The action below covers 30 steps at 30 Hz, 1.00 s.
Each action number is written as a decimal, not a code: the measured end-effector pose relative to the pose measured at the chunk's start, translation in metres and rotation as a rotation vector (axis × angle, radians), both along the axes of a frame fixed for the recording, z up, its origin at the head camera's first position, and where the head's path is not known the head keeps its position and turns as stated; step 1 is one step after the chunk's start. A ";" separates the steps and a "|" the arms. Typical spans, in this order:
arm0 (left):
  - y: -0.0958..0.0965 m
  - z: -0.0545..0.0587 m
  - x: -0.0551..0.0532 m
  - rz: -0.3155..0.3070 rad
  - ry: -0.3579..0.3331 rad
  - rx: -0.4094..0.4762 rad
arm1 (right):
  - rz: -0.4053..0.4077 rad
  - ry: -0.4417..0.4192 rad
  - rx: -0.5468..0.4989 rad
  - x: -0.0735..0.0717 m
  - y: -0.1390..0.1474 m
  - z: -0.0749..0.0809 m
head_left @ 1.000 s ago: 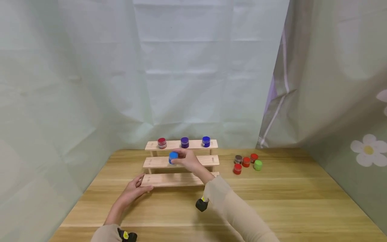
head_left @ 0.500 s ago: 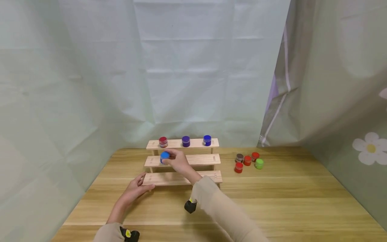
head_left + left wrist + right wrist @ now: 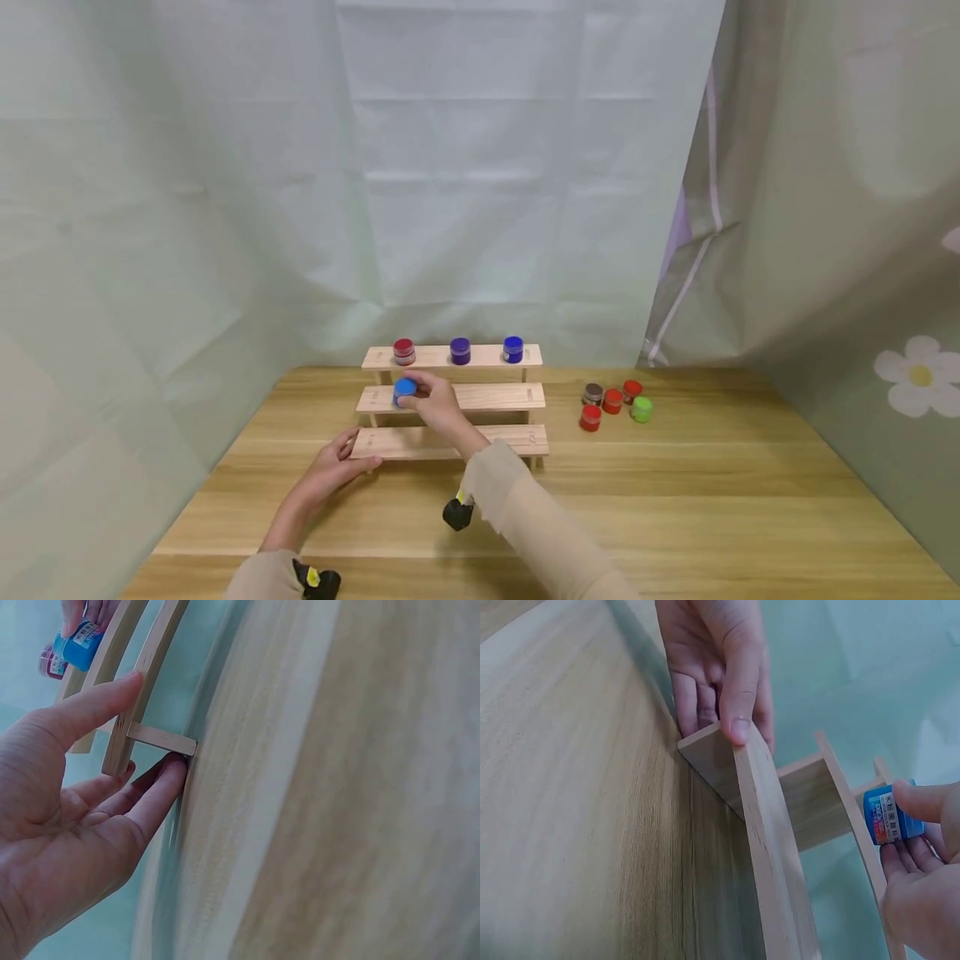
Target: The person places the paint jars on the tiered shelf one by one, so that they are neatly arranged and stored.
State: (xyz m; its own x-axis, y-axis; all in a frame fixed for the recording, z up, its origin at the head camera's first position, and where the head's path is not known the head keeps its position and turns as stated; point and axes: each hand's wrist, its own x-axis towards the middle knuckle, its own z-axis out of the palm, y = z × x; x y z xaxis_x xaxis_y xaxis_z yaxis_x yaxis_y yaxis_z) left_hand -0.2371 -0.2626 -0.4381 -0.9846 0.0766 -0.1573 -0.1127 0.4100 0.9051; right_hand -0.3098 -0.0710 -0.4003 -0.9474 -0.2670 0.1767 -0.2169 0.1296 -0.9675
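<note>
A three-tier wooden stand [image 3: 480, 442] rises in steps on the table. My left hand [image 3: 333, 473] grips the left end of its lowest board, thumb on the front edge and fingers round the end by the leg [image 3: 161, 739]. With thumb and fingers, my right hand [image 3: 438, 407] pinches a light blue paint jar [image 3: 404, 390] at the left part of the middle board. In the right wrist view the jar [image 3: 885, 816] shows a printed label and appears to touch that board. Along the top board stand a dark red jar [image 3: 404, 352], a purple jar [image 3: 460, 351] and a dark blue jar [image 3: 513, 349].
Right of the stand, a loose group on the table [image 3: 712, 500] holds a dark brown jar [image 3: 592, 394], several red jars [image 3: 591, 417] and a green jar [image 3: 641, 409]. A pale curtain [image 3: 465, 208] hangs behind the table.
My right hand has carried the light blue jar leftward along the middle board and slightly down. The left hand keeps its grip on the lowest board.
</note>
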 end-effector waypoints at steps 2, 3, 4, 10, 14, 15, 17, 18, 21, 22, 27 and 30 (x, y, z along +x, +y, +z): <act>0.000 0.000 -0.001 0.005 -0.001 0.001 | 0.004 -0.001 0.010 -0.002 0.000 0.001; 0.000 0.000 -0.001 0.009 -0.003 0.001 | 0.008 -0.001 0.016 -0.002 -0.001 0.001; 0.001 0.000 -0.001 0.012 -0.007 0.002 | 0.010 -0.001 0.022 -0.002 -0.001 0.001; 0.002 0.000 -0.001 0.011 -0.019 0.015 | 0.010 -0.013 0.035 -0.001 -0.003 0.000; 0.001 -0.001 0.000 0.008 -0.018 0.022 | 0.012 -0.015 0.047 -0.002 -0.004 0.000; 0.001 -0.001 0.000 0.008 -0.016 0.022 | 0.013 -0.016 0.055 -0.002 -0.004 0.000; 0.000 -0.001 0.000 0.008 -0.016 0.029 | 0.015 -0.024 0.068 -0.002 -0.004 0.000; 0.000 -0.002 -0.001 0.011 -0.019 0.032 | 0.016 -0.025 0.075 -0.002 -0.004 0.000; -0.001 -0.002 -0.001 0.016 -0.027 0.038 | 0.020 -0.040 0.082 -0.003 -0.002 0.000; -0.001 -0.002 -0.002 0.020 -0.031 0.041 | 0.021 -0.046 0.075 -0.003 -0.002 0.000; -0.001 -0.003 -0.003 0.005 -0.022 0.053 | 0.013 -0.057 0.007 -0.003 0.000 -0.001; -0.001 -0.004 -0.004 0.006 -0.023 0.060 | 0.002 -0.064 -0.071 -0.004 0.001 -0.002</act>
